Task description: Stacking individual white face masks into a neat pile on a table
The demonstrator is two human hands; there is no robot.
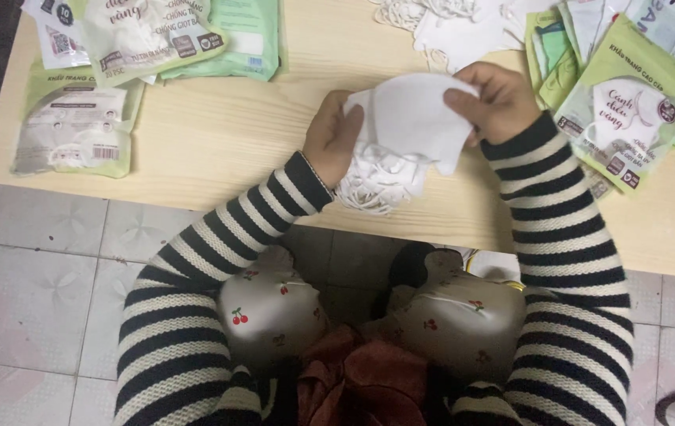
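Light wood table [219, 134] sits under and beyond the hands, grain running sideways, rounded corner off to the left. Below it is a pale tiled floor [37, 268] with faint flower patterns and grey grout. Soft, even light, no harsh shadows.

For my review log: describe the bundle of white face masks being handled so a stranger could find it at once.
Start at the light wooden table and go to its near edge, between the striped sleeves. There the left hand and right hand grip the white face masks. Unlike the green packets at the sides, they are bare, with ear loops dangling.
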